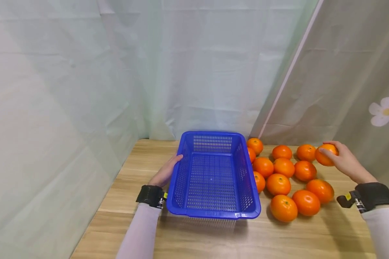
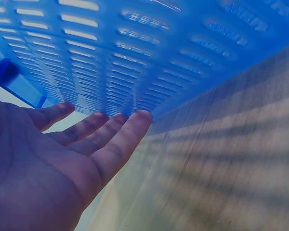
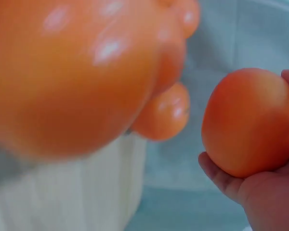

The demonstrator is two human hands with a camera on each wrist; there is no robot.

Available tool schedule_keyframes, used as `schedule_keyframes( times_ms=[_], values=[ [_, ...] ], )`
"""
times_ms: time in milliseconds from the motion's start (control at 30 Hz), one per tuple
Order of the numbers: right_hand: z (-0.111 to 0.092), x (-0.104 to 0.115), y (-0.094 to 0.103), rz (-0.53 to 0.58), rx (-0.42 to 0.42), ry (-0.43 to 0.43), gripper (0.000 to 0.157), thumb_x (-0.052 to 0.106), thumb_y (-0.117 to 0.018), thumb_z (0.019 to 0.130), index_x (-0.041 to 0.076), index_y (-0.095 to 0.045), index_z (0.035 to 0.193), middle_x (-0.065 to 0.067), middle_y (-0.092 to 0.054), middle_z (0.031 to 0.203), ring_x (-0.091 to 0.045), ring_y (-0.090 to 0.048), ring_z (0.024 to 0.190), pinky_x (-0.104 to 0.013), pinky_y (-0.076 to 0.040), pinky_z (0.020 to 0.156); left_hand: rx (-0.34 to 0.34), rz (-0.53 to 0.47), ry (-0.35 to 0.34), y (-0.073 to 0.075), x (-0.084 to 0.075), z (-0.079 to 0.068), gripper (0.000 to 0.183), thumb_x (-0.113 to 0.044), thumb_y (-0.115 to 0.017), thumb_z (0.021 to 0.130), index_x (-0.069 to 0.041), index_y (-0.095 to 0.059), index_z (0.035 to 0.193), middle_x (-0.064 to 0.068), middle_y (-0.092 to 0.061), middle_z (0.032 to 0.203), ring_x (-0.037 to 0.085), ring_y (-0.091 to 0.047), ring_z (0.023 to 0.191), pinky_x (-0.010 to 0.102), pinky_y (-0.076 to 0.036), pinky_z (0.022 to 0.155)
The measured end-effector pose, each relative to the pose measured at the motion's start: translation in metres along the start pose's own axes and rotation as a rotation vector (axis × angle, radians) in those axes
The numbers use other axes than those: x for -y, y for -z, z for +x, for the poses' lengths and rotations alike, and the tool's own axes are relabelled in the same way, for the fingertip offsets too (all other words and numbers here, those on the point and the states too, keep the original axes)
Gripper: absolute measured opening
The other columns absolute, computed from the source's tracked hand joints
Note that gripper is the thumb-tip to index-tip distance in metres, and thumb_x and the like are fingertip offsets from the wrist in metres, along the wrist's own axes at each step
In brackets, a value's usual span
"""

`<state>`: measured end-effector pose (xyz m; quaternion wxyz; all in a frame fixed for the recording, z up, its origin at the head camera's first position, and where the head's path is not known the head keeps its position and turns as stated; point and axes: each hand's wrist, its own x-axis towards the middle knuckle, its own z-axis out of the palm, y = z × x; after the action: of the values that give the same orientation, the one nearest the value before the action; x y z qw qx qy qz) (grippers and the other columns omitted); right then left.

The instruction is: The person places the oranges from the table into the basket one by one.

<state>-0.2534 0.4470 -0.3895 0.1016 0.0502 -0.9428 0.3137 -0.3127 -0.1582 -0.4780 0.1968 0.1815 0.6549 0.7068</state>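
A blue plastic basket (image 1: pixel 214 214) with slotted walls stands on the table with nothing inside. At its left side, my left hand (image 1: pixel 166 172) holds the rim, with the thumb over the edge. The left wrist view shows that hand's fingers (image 2: pixel 130 132) against the outer slotted wall (image 2: pixel 149 62). Off to the right, my right hand (image 1: pixel 348 163) grips an orange (image 1: pixel 325 155) at the table's far right. In the right wrist view this orange (image 3: pixel 250 122) sits between thumb and fingers, partly cut off by the frame edge.
Several loose oranges (image 1: pixel 278 184) lie between the basket and my right hand, some close against the basket's right wall. The wooden table (image 1: pixel 123 201) ends at pale curtains (image 1: pixel 220 72) behind and to the left. A grey curtain with a flower (image 1: pixel 388 111) hangs at right.
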Motion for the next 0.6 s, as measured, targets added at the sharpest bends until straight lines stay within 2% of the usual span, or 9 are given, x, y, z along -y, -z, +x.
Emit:
schedule_keyframes(
  times_ms=[133,200,467,600],
  values=[
    [0.009,0.024,-0.005,0.029,0.002,0.006,0.056,0.034,-0.049,0.100,-0.008,-0.036,0.136,-0.031,-0.042,0.121,-0.037,-0.044,0.096,-0.020,-0.041,0.064,-0.002,0.004,-0.014,0.002,0.001,0.000,0.063,-0.048,-0.033,0.103,-0.028,-0.004,0.155,0.023,-0.025,0.153,0.043,-0.034,0.132,0.056,-0.029,0.108],
    [0.015,0.037,-0.010,0.044,0.002,0.020,0.056,0.034,-0.049,0.100,-0.007,-0.037,0.136,-0.031,-0.042,0.121,-0.039,-0.044,0.097,-0.021,-0.041,0.066,-0.009,0.010,-0.012,0.003,0.001,-0.001,0.063,-0.049,-0.033,0.103,-0.028,-0.004,0.155,0.023,-0.026,0.153,0.042,-0.035,0.132,0.056,-0.029,0.108],
    [0.036,0.098,-0.030,0.092,0.035,0.128,0.052,0.031,-0.053,0.099,-0.001,-0.039,0.138,-0.028,-0.044,0.125,-0.037,-0.046,0.099,-0.036,-0.043,0.073,-0.010,0.010,0.006,0.002,0.000,-0.001,0.066,-0.051,-0.036,0.101,-0.028,-0.007,0.155,0.021,-0.027,0.153,0.042,-0.035,0.133,0.056,-0.029,0.108],
    [0.047,0.128,-0.043,0.118,0.069,0.141,0.052,0.035,-0.053,0.099,0.004,-0.040,0.138,-0.022,-0.045,0.124,-0.034,-0.047,0.098,-0.039,-0.043,0.075,-0.009,0.011,0.011,0.001,-0.001,0.000,0.065,-0.051,-0.036,0.101,-0.026,-0.009,0.155,0.023,-0.031,0.151,0.043,-0.037,0.131,0.055,-0.033,0.107]
  ],
)
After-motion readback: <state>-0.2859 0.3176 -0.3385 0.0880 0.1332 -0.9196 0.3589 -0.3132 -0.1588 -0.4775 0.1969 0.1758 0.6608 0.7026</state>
